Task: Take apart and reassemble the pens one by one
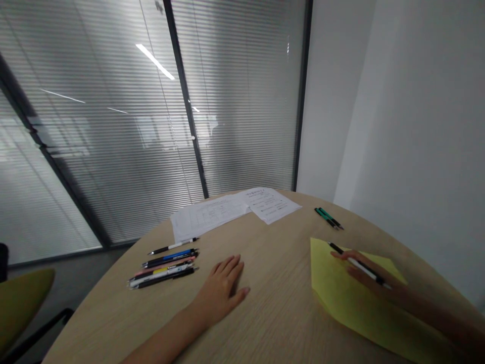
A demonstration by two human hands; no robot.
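My left hand (220,290) lies flat on the table, palm down with its fingers stretched out, holding nothing. Just left of it is a row of several pens (166,268) in black, blue, pink, yellow and white. At the right, my right hand (369,273) has its fingers closed on a black-and-white pen (366,269). That pen points toward the far left. Under this hand is a sheet of yellow paper (341,298), its far corner lying near the pen's tip.
Printed white sheets (212,215) lie along the far side of the round wooden table (273,268). Two green-and-black pens (329,218) rest at the far right. A green chair (22,303) stands at the left. Behind are a blinds-covered glass partition (242,101) and a white wall.
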